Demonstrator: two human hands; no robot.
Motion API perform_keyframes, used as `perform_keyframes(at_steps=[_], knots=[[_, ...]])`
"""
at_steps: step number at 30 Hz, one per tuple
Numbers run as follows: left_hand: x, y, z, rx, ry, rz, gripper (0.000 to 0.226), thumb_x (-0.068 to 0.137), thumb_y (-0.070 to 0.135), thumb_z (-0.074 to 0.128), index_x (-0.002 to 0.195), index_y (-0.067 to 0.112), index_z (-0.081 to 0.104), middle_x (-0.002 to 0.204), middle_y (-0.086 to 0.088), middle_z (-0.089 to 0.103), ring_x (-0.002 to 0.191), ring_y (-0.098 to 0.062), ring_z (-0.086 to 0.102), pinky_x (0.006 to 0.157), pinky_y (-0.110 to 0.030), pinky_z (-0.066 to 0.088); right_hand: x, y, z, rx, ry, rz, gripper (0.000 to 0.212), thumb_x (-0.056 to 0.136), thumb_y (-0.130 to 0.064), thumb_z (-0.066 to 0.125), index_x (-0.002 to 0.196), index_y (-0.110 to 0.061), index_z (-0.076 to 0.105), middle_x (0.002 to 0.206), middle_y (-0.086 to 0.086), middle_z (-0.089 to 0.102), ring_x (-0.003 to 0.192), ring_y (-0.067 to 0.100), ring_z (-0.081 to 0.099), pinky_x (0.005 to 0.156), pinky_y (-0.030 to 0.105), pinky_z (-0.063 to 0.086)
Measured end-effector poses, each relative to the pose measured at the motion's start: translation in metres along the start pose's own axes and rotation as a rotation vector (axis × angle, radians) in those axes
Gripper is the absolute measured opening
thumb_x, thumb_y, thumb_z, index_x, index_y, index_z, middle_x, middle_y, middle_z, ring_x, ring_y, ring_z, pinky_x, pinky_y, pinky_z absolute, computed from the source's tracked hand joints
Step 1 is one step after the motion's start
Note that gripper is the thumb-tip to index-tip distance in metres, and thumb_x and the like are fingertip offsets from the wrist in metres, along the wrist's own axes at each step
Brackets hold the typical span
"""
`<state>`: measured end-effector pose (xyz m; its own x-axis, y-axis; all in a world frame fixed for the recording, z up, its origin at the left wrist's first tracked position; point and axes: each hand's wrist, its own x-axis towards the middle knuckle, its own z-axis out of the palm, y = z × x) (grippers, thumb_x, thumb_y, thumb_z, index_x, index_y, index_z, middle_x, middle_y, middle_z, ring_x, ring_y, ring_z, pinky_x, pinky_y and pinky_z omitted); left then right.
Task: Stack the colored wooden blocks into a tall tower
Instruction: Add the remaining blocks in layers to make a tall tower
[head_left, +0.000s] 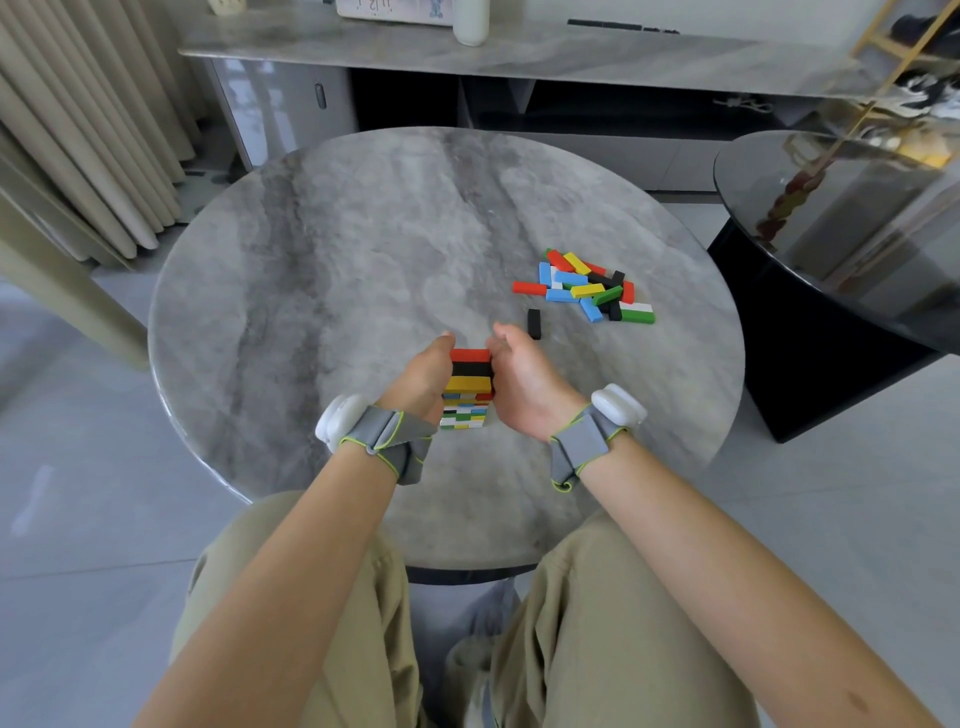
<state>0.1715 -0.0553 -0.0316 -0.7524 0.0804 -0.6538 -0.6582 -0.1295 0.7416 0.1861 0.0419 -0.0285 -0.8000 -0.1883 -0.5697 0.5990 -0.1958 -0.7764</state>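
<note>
On the marble surface (363, 234) my left hand (423, 379) and right hand (519, 382) clasped the tower (470, 384) between curled fingers (501, 332), probably to square its layers.

Round grey marble table (363, 234): block tower (470, 384) stands near my edge, loose pile of coloured blocks (582, 286) sits right of it, and one black block (534, 323) lies flat between them.

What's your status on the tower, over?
Holding tower by its sides, left hand and right hand. Top layer red, black, yellow. Off right: spare pile, lone black block, apart from tower.
</note>
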Motion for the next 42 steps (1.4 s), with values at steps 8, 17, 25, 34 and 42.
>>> perform_keyframes(at_steps=[8, 17, 25, 34, 42], knots=[[-0.002, -0.001, 0.0, -0.003, -0.008, 0.002, 0.048, 0.101, 0.036, 0.03, 0.127, 0.0, 0.047, 0.081, -0.014, 0.058, 0.068, -0.026, 0.058, 0.066, -0.038, 0.048, 0.003, 0.001, 0.001, 0.023, -0.008, -0.013, 0.039, 0.1, -0.041, 0.018, 0.094, -0.021, 0.05, 0.085, 0.003, 0.056, 0.071, 0.011, 0.062, 0.056, 0.024, 0.045], [0.001, 0.01, -0.018, 0.587, -0.032, 0.345, 0.013, 0.093, 0.022, 0.052, 0.098, 0.026, 0.041, 0.091, 0.01, 0.04, 0.094, -0.011, 0.049, 0.078, -0.008, 0.037, 0.005, -0.002, -0.02, -0.441, 0.146, -0.264, 0.059, 0.089, -0.012, 0.046, 0.145, -0.012, 0.026, 0.15, 0.004, 0.028, 0.137, 0.018, 0.03, 0.104, 0.027, 0.027], [0.014, 0.0, -0.032, 1.42, -0.082, 0.621, 0.103, 0.07, 0.027, 0.078, 0.149, 0.015, 0.014, 0.144, -0.009, 0.04, 0.13, -0.027, 0.042, 0.108, -0.038, 0.037, 0.022, 0.002, -0.039, -1.395, 0.058, -0.533, 0.103, 0.067, -0.026, 0.08, 0.148, -0.013, 0.018, 0.146, 0.007, 0.036, 0.136, 0.022, 0.032, 0.113, 0.036, 0.025], [0.017, 0.001, -0.032, 1.403, -0.016, 0.685, 0.09, 0.072, 0.024, 0.075, 0.146, 0.021, 0.025, 0.134, -0.003, 0.052, 0.12, -0.025, 0.051, 0.099, -0.041, 0.043, 0.029, 0.006, -0.037, -1.402, 0.072, -0.575, 0.105, 0.065, -0.031, 0.082, 0.147, -0.017, 0.018, 0.138, 0.001, 0.048, 0.13, 0.019, 0.041, 0.109, 0.036, 0.028], [0.02, -0.002, -0.031, 1.442, 0.018, 0.696, 0.083, 0.078, 0.028, 0.071, 0.146, 0.02, 0.025, 0.136, -0.004, 0.051, 0.12, -0.026, 0.052, 0.1, -0.04, 0.042, 0.023, 0.003, -0.035, -1.388, 0.073, -0.579, 0.095, 0.072, -0.027, 0.077, 0.147, -0.019, 0.019, 0.138, 0.003, 0.05, 0.128, 0.021, 0.044, 0.108, 0.033, 0.028]])
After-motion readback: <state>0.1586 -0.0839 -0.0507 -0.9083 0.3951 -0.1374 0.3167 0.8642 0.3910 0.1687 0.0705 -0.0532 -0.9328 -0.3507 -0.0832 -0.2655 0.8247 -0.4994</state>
